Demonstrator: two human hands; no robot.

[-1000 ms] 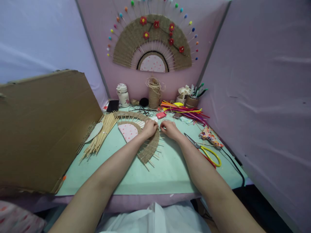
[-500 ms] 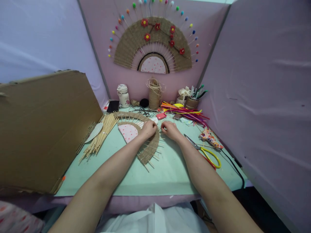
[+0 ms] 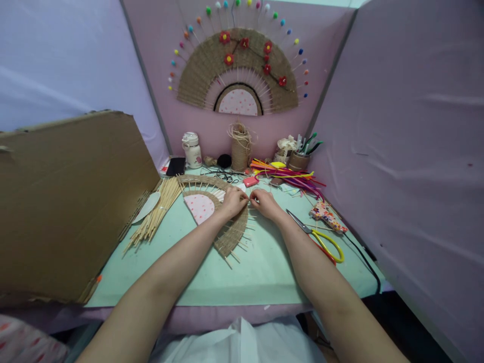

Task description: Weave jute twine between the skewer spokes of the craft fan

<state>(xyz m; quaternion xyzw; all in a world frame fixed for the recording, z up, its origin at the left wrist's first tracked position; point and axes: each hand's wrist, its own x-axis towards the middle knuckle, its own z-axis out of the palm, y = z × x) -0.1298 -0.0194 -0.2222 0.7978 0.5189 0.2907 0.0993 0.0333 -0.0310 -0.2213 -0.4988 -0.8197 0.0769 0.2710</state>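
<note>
A half-round woven jute fan with wooden sticks and a pink dotted centre lies on the mint table. My left hand rests on the fan's right rim, fingers curled in a pinch. My right hand is just beside it at the fan's edge, fingers also pinched. What the fingers grip is too small to make out; it may be a strand of twine or a stick tip.
A cardboard sheet leans at left, with a bundle of sticks beside it. Yellow-handled scissors, a patterned glue gun, coloured straws, a twine spool and a white jar are near. A finished fan hangs behind.
Both hands stay at the fan's right rim; my left hand has shifted slightly right, toward my right hand. The view moved a little.
</note>
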